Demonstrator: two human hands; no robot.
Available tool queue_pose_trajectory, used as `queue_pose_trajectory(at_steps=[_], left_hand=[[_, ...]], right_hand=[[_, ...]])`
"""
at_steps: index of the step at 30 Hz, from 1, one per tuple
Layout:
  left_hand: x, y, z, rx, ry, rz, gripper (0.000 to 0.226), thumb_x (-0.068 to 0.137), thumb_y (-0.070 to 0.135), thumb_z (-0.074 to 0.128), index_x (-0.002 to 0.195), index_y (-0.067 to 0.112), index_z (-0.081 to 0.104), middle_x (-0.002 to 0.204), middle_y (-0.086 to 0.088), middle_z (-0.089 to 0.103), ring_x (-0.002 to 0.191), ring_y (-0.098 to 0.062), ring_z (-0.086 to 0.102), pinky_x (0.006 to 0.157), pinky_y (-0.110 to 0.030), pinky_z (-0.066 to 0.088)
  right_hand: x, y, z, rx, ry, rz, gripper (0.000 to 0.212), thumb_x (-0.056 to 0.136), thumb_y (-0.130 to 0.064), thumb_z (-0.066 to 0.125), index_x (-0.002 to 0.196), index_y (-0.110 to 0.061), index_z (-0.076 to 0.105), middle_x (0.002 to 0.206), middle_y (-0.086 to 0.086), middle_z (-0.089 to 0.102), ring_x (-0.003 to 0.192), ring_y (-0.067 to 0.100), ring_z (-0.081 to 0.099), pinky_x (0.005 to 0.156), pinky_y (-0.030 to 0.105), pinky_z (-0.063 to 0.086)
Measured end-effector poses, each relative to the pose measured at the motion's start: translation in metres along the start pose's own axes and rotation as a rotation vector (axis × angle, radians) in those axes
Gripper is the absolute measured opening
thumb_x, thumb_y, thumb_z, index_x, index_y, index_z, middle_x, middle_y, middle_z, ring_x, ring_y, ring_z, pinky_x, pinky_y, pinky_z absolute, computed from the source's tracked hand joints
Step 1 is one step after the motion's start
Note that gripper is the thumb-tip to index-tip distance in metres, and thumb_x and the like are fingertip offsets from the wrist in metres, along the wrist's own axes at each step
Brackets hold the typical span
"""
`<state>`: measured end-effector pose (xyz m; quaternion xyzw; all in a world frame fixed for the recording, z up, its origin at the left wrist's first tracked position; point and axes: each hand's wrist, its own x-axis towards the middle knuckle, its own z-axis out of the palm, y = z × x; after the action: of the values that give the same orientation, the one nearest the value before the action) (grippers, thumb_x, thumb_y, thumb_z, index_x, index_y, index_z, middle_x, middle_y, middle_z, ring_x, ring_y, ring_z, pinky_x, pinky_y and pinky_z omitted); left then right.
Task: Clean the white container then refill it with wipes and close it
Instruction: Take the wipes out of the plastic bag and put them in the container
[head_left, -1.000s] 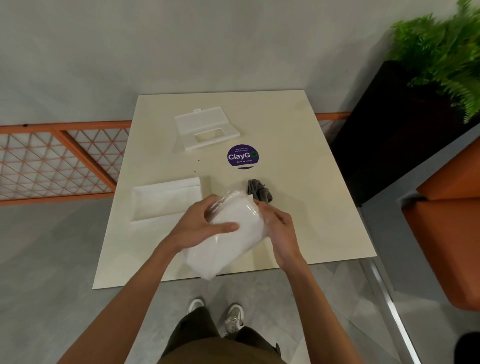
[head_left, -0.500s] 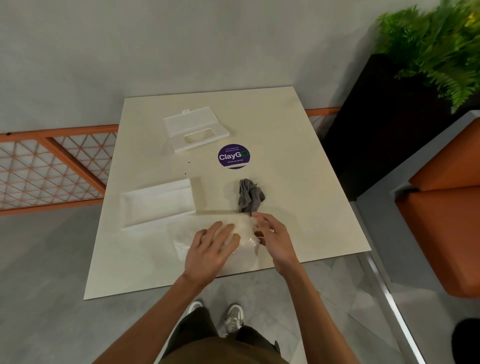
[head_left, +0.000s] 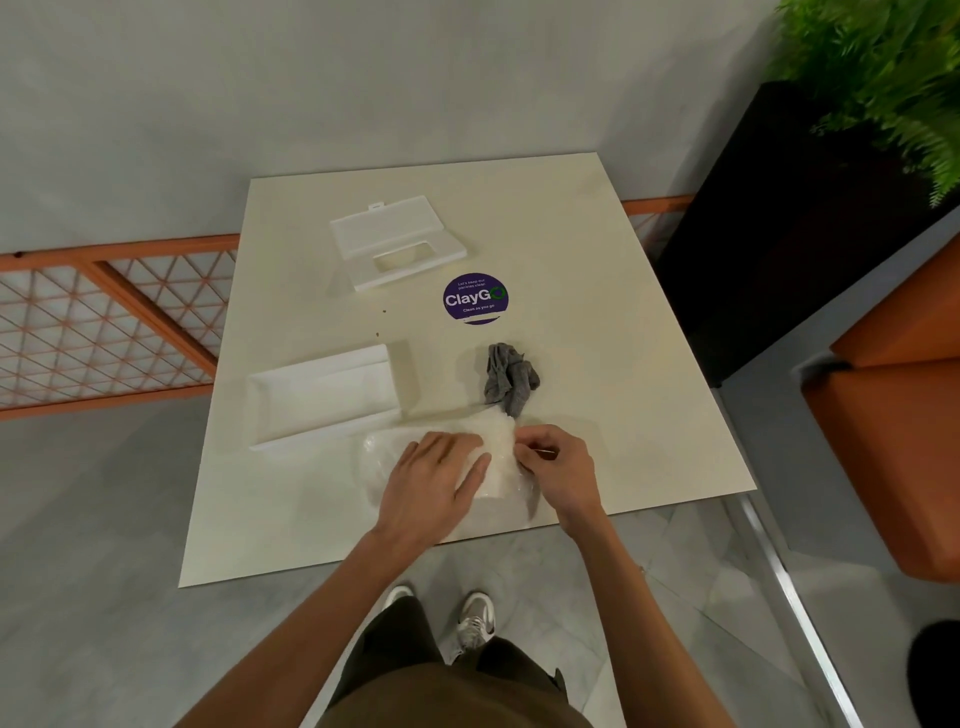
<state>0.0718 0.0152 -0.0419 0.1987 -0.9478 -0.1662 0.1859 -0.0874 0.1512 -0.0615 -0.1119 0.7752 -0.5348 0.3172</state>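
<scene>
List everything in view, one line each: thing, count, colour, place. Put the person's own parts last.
table: 1, cream, centre of view
container base: 1, white, open and without wipes, left-near part of table
lid: 1, white, flap open, far part of table
sticker: 1, purple, round, mid-table
rag: 1, grey, crumpled, right of the base
pack of wipes: 1, white in clear wrap, near edge, under both hands
planter: 1, black, right of table
plant: 1, green, top right
seat: 1, orange, right edge
railing: 1, orange, left
shoes: 2, white and grey, on floor
left hand: 1, flat on pack
right hand: 1, pinching wrap
</scene>
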Motion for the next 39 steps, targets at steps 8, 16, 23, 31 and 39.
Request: queue_pose_trajectory(at_steps=[8, 16, 23, 31, 39], left_hand=[[0.012, -0.026, 0.019, -0.038, -0.291, -0.071, 0.067, 0.104, 0.073, 0.039, 0.161, 0.037, 0.039, 0.171, 0.022, 0.028, 0.163, -0.005, 0.007, 0.133, -0.042, 0.011], [0.017, -0.038, 0.015, -0.299, -0.392, -0.116, 0.087, 0.093, 0.067, 0.066, 0.165, 0.031, 0.035, 0.171, 0.022, 0.026, 0.159, 0.008, 0.0, 0.134, -0.038, 0.0], [0.013, -0.04, 0.009, -0.179, -0.342, -0.07, 0.093, 0.092, 0.056, 0.07, 0.167, 0.019, 0.029, 0.173, 0.011, 0.023, 0.162, -0.002, 0.001, 0.133, -0.029, -0.002], [-0.001, -0.034, 0.016, -0.03, -0.26, -0.076, 0.073, 0.102, 0.047, 0.044, 0.164, 0.008, 0.035, 0.173, -0.006, 0.03, 0.164, -0.016, 0.011, 0.134, -0.036, 0.004], [-0.005, -0.036, 0.015, 0.117, -0.291, 0.078, 0.085, 0.104, 0.065, 0.038, 0.171, 0.021, 0.01, 0.179, -0.006, 0.007, 0.165, -0.027, 0.0, 0.134, -0.048, 0.007]], right_hand=[[-0.006, 0.002, -0.004, 0.045, 0.028, 0.077, 0.014, 0.1, -0.01, 0.074, 0.101, -0.021, 0.083, 0.088, 0.001, 0.082, 0.08, 0.02, 0.076, 0.088, 0.043, 0.066], [-0.018, -0.026, 0.018, -0.416, 0.053, -0.436, 0.007, 0.096, -0.017, 0.077, 0.099, -0.023, 0.075, 0.096, -0.005, 0.066, 0.081, 0.006, 0.066, 0.08, 0.019, 0.053], [-0.025, -0.036, 0.052, -0.725, -0.037, -0.378, 0.03, 0.09, -0.041, 0.075, 0.101, -0.015, 0.067, 0.099, 0.003, 0.061, 0.093, 0.025, 0.056, 0.075, 0.037, 0.051], [-0.036, -0.032, 0.075, -1.059, 0.181, -0.471, 0.017, 0.081, -0.019, 0.073, 0.088, -0.003, 0.073, 0.084, 0.015, 0.068, 0.083, 0.037, 0.063, 0.067, 0.043, 0.054], [-0.036, -0.036, 0.074, -0.921, 0.169, -0.341, 0.009, 0.087, -0.021, 0.067, 0.09, -0.013, 0.07, 0.089, 0.005, 0.068, 0.088, 0.028, 0.061, 0.072, 0.04, 0.052]])
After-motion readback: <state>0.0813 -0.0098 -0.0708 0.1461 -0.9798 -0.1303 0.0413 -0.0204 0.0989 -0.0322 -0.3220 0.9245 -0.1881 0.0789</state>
